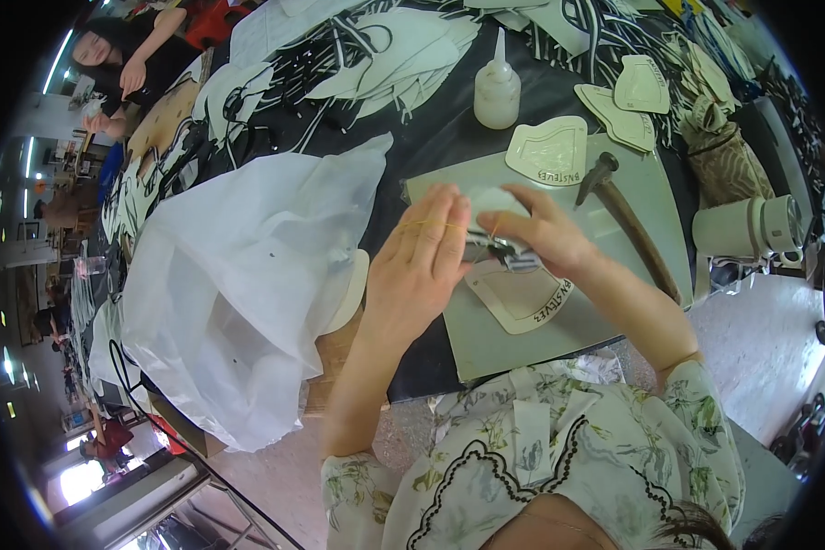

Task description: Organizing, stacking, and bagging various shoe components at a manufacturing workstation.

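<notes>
Leaf-print blouse (614, 440) at six o'clock, pale bundle (496, 203) in my fingers

I hold the bundle over the grey-green board (605, 302) on the black tabletop (428, 357). My left fingers (437, 238) press straight along one side; my right fingers (532, 200) curl round the other, so both grasp it. A thin yellow band (445, 224) crosses the left ones. I'd judge this handful gathered but unfinished: it isn't set down, nor is the band around it alone. At eleven o'clock a heap of pale pieces (408, 60) lies loose; whether it awaits handling, I cannot tell.

Containers: at twelve o'clock, a cloudy squeeze bottle (498, 94) stands upright, its fill unclear. At three o'clock, beyond the hammer (634, 229), a lidded white mug (733, 229) hides its contents. At nine o'clock sprawls a white plastic bag (238, 266); I cannot see what it holds.
</notes>
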The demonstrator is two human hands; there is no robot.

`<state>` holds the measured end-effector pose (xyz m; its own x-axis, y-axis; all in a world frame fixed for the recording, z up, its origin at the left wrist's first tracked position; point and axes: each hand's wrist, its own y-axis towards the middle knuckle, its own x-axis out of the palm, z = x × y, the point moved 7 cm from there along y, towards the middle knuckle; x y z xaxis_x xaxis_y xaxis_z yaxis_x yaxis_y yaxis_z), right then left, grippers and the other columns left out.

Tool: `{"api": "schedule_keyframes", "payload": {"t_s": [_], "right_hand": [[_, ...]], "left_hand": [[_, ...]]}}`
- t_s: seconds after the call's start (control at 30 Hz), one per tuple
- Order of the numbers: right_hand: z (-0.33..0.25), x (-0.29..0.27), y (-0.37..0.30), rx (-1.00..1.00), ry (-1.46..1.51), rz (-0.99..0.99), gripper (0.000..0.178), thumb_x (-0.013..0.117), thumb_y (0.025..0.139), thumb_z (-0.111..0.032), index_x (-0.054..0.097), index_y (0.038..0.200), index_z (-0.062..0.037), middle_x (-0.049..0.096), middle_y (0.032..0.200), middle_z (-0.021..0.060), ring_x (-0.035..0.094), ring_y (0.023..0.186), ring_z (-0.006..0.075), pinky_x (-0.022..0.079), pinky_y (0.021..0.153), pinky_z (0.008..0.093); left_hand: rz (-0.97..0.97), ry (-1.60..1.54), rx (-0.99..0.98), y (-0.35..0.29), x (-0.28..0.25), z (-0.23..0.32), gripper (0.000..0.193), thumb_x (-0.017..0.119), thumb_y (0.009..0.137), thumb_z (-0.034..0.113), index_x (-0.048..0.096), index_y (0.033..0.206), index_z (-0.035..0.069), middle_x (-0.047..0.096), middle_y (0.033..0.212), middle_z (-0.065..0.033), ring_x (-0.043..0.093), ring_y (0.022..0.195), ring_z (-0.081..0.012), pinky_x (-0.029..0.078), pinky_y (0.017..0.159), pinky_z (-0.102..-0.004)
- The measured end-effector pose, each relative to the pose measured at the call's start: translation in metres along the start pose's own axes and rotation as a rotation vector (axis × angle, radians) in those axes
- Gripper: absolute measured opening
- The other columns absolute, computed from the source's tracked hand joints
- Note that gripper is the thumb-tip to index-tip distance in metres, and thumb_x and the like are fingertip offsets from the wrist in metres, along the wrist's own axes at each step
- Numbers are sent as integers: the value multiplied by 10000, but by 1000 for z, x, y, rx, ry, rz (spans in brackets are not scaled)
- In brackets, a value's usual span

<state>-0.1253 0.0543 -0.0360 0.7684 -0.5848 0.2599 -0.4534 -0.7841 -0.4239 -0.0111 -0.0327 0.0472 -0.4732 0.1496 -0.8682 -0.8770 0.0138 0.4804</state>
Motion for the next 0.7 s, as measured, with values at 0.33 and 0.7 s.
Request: {"api": "schedule_keyframes", "payload": {"t_s": [0.33, 0.7], "right_hand": [[37, 28, -30, 426, 610, -632, 468, 620, 858, -412, 620, 1019, 27, 648, 745, 123, 584, 459, 182, 436, 353, 251], [19, 30, -21, 342, 155, -474, 467, 574, 892, -345, 520, 1249, -49, 649, 1042, 81, 675, 744, 121, 556, 551, 237]], "left_hand": [[-46, -670, 9, 0, 8, -2, 800, 747, 634, 42, 374, 1341, 63, 541, 1257, -152, 575, 1106, -332, 489, 923, -368], [-63, -1283, -266, -20, 23, -1, 576, 803, 631, 109, 580, 1155, 24, 652, 1080, -114, 651, 929, -293, 505, 809, -322]]}}
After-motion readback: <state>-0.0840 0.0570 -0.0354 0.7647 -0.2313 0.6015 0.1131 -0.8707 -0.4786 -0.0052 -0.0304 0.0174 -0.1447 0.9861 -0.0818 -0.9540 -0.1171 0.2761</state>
